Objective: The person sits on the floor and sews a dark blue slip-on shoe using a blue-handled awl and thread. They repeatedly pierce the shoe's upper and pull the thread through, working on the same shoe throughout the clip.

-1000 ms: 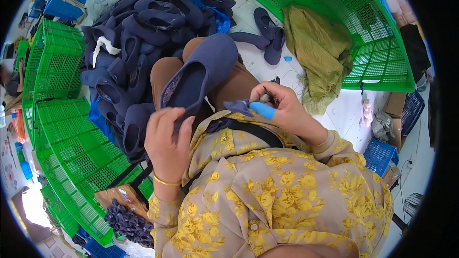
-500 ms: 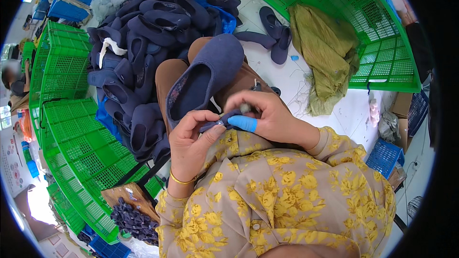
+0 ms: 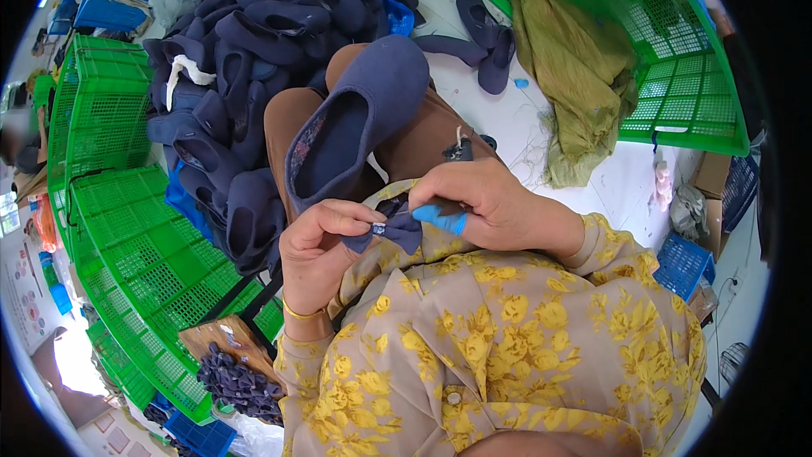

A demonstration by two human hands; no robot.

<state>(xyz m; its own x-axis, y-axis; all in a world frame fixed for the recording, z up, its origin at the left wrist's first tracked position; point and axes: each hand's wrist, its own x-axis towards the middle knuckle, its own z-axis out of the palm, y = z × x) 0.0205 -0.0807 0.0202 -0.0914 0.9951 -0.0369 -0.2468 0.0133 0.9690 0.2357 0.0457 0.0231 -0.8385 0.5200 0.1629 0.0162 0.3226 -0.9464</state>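
A small navy fabric bow [image 3: 403, 235] with a shiny ornament at its middle is pinched between the thumb and fingers of my left hand [image 3: 317, 241]. Close beside it, my right hand [image 3: 499, 203] is closed, with a blue covering [image 3: 440, 218] around a digit. Whatever its fingertips hold is too small or hidden to make out. Across my lap, just beyond both hands, lies a navy slipper [image 3: 393, 76], its opening turned up and a patterned insole showing inside.
Navy slippers [image 3: 271, 42] form a big heap at the far left. Green plastic crates [image 3: 144, 262] stand at left, another green crate [image 3: 685, 101] at far right. An olive sack [image 3: 571, 76] lies on the floor. Dark bows [image 3: 241, 381] are piled by a wooden board [image 3: 222, 338].
The bow has turned and now shows its shape and ornament more plainly. My right hand has shifted slightly right, its fingers curling inward. The slipper appears a little higher in view.
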